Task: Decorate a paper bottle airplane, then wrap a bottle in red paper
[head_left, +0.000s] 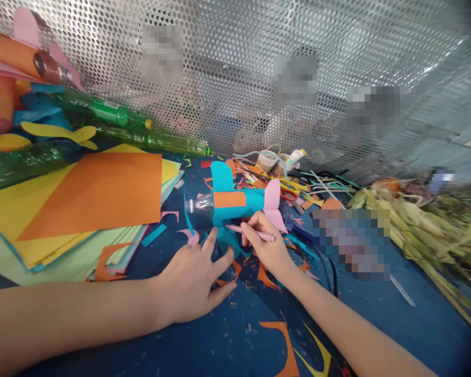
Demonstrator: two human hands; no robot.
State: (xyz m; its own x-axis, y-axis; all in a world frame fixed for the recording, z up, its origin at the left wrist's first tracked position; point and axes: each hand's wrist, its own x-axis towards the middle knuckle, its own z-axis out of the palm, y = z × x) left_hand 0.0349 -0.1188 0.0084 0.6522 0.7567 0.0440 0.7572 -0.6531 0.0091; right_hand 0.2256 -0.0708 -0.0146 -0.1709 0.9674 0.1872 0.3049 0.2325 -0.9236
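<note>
A bottle plane (255, 203) lies on its side on the blue table (172, 348). It is a clear bottle with blue paper wrapped around it, and its bare bottle neck (202, 205) points left. It has an orange strip (230, 199) on its body, a pink tail (272, 195) at its right end, and a blue far wing (222, 176) sticking out from its back side.

The left hand (192, 277) is in front of the plane. Its fingers are spread out, and some of them rest on the blue near wing (228, 242). The right hand (270, 248) is also in front of the plane, close to the tail. It pinches a pink marker (261, 234) between thumb and fingers. The tip points at the blue paper, but I can't tell if it touches.

Left of the plane is a big pile of colored paper (58, 246) with an orange sheet (118, 193) on top. Behind the plane and to its left lie green plastic bottles (172, 142). A white glue bottle (296, 156) with a yellow cap is behind it, to the right. Far to its right are corn husks (408, 220). Orange scraps (287, 345) lie in front of it.
</note>
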